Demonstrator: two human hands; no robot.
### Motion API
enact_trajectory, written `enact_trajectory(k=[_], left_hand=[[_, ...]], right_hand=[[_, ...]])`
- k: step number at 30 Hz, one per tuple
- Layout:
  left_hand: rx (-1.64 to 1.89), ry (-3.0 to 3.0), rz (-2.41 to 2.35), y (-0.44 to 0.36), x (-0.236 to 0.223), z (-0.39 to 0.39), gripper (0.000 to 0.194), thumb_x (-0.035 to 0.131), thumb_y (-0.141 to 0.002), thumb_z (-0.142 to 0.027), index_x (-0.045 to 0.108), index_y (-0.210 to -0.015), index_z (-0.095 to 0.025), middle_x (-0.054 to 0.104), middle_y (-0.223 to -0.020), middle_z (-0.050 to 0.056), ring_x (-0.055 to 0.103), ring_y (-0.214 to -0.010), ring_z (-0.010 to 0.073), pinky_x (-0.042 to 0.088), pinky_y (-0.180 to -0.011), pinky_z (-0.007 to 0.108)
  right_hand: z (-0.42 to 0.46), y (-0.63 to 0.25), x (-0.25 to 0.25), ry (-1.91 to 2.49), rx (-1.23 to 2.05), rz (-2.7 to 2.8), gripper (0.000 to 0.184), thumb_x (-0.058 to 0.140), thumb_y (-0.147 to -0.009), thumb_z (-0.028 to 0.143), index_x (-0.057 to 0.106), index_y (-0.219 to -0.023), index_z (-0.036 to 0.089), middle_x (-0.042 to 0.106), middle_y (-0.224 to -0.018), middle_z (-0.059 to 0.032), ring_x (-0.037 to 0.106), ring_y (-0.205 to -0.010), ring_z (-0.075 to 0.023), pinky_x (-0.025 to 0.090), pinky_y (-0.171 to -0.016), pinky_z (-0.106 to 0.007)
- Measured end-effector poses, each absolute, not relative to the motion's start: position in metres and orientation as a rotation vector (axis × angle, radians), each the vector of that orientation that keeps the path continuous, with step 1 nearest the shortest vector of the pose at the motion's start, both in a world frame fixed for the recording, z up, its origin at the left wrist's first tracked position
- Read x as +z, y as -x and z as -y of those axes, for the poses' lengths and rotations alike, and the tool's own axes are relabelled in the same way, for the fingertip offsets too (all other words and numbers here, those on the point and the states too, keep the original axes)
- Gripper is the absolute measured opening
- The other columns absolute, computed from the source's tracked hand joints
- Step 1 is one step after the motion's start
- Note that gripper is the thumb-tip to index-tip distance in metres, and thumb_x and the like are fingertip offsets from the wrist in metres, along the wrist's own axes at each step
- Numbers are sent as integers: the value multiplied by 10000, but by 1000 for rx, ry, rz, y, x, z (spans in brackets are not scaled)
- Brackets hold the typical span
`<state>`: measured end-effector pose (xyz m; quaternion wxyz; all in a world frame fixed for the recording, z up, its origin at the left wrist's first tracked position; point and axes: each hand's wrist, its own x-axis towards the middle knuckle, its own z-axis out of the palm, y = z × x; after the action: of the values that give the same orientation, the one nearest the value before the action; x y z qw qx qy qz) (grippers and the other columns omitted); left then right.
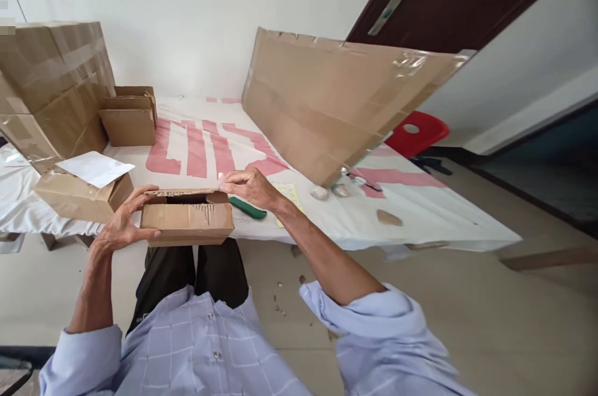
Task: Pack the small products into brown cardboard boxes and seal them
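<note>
A small cardboard box stands at the table's front edge, directly before me, with torn cardboard along its top. My left hand grips its left end, thumb on the near side and fingers over the far top edge. At the right far corner, my right hand is closed in a pinch on the box's back edge or flap; the exact hold is partly hidden. Just right of the box lies a green-handled tool, its other end out of sight. Beneath my right forearm is a yellow patterned sheet.
Large taped cartons stack at the left, near an open box and a closed box with white paper on top. A big cardboard sheet leans at the back. Two roundish objects and a cardboard scrap lie right.
</note>
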<state>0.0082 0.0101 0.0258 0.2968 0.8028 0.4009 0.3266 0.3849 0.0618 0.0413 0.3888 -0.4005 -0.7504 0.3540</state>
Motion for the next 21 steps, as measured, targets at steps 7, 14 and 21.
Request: enact_trajectory(k=[7, 14, 21], left_hand=[[909, -2210, -1030, -5, 22, -13, 656, 957, -853, -583, 755, -1393, -269, 581, -1674, 166, 577, -1546, 430, 537, -1256, 645], [900, -2285, -1020, -2, 23, -17, 713, 924, -877, -652, 741, -1451, -272, 581, -1677, 175, 573, -1557, 437, 543, -1255, 661], [870, -2334, -1067, 0, 23, -13, 629, 887, -914, -649, 739, -1374, -246, 590, -1675, 181, 575, -1559, 426, 502, -1299, 637]], right_hand=[[-72, -384, 50, 1168, 1063, 1801, 540, 832, -766, 648, 590, -555, 214, 454, -613, 26, 421, -665, -140, 353, -640, -310], [-85, -383, 54, 1202, 1190, 1716, 328, 876, -672, 508, 759, -634, 204, 714, -732, -21, 623, -769, -171, 518, -741, -319], [-95, -382, 50, 1256, 1432, 1473, 268, 940, -767, 368, 769, -686, 177, 811, -793, -72, 756, -708, -165, 572, -644, -247]])
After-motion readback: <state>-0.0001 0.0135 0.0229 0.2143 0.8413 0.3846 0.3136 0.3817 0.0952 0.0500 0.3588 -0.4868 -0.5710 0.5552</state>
